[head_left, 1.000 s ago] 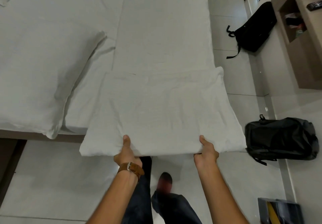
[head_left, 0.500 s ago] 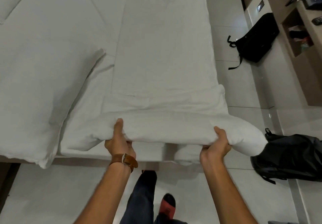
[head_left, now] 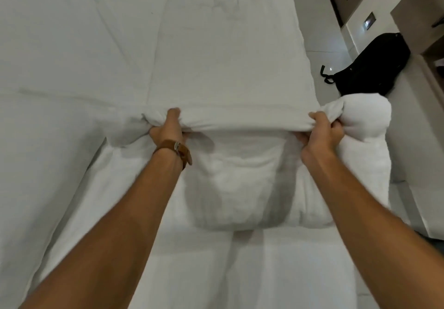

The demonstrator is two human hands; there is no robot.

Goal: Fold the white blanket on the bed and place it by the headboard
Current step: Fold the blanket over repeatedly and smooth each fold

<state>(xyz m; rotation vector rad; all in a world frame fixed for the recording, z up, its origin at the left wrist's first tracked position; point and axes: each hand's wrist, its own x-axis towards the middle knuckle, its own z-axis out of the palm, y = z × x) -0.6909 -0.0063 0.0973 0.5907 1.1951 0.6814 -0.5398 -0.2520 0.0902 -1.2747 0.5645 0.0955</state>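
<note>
The white blanket (head_left: 240,188), folded into a thick bundle, lies on the bed (head_left: 144,44) in front of me, its far edge lifted and bunched. My left hand (head_left: 168,128), a brown watch strap on its wrist, grips that lifted edge near its left end. My right hand (head_left: 322,133) grips the same edge near its right end, where the blanket bulges past the side of the bed. Both arms are stretched forward over the lower layers of the blanket. The headboard is not in view.
A white pillow or duvet (head_left: 36,164) lies along the left. On the tiled floor (head_left: 322,32) to the right of the bed a black backpack (head_left: 370,66) leans by a wooden cabinet (head_left: 420,15).
I have stepped up to the bed. Both hands have carried the blanket's near edge up and forward over the rest of it. The second bag and my feet have left the view.
</note>
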